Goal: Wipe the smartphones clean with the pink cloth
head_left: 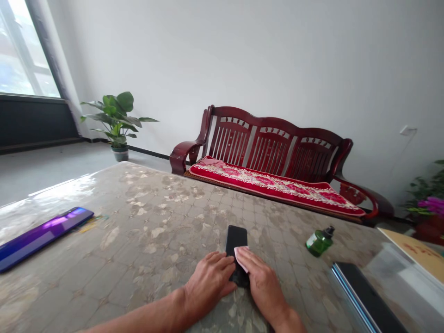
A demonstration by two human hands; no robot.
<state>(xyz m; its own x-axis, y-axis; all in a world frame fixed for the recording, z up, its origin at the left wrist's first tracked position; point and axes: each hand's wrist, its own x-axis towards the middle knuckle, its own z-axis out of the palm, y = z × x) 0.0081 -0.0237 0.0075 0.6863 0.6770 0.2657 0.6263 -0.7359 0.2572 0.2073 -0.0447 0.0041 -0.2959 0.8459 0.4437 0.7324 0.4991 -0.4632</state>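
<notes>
Black phone [236,236]: lying flat on the patterned table [145,277], directly ahead of the person, its long side pointing away and its lower part being partly covered by both hands.
Left hand [210,280]: resting at the phone's left edge, fingers bent and lying close together; I cannot tell whether thumb and fingers are gripping the phone.
Right hand [263,282]: reaching in from the other side, its fingers lying together and holding a pink cloth [239,255] against the phone's upper face.
Green bottle [318,242]: standing right of the hands, well apart from them, wearing a black top.
Dark flat object [364,291]: lying near the bottle, showing bluish side edges.
Purple phone [45,238]: lying far to the left, reflecting light.
Beyond the table: a red wooden bench [266,147] is carrying a floral seat cover [267,179], and a potted plant [120,115] is standing on the floor.
</notes>
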